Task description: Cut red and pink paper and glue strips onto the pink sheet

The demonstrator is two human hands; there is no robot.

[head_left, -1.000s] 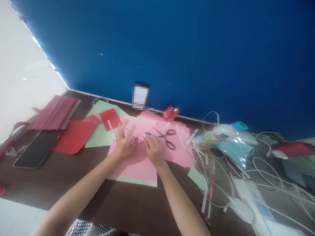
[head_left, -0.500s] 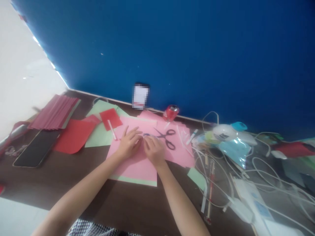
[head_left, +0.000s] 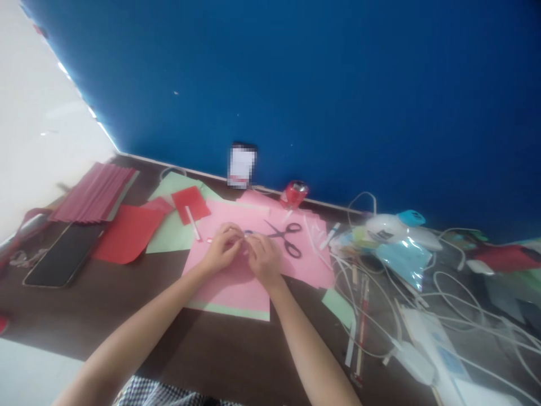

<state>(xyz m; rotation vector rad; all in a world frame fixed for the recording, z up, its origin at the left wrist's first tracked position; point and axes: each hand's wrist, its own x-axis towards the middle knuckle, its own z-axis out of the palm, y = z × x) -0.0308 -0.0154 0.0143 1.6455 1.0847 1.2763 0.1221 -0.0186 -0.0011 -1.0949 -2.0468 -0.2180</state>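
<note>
1. The dark brown surface [head_left: 147, 316] carries everything, its far edge along a blue wall [head_left: 338, 101]; tangled white cables [head_left: 391, 338] crowd its right end.
2. Pink sheets [head_left: 236, 293] overlap from mid-surface towards the far edge. The one beneath my hands looks whole, a green strip showing along its near side.
3. Pleated pink paper [head_left: 93, 194] sits near the far left corner, overlapping a dark phone [head_left: 63, 256]; the folding there seems done.
4. Between that and my work lie a red sheet [head_left: 127, 234] and green paper [head_left: 173, 239], both flat.
5. My left hand [head_left: 224, 248] and right hand [head_left: 264, 259] meet over the pink sheet. My right fingers are pinched together on something; my left ones curl close, though I cannot tell whether they grip it too.
6. Scissors [head_left: 282, 234] lie loose, blades parted, just beyond my right hand.
7. A white strip [head_left: 193, 224] crosses from a red square [head_left: 190, 197] onto pink paper; more white scraps [head_left: 316, 234] lie to the right, so I judge some cutting done.
8. Smallest is the small blue piece [head_left: 248, 232] at my right fingertips, mid-surface, mostly hidden; I judge its handling unfinished.
</note>
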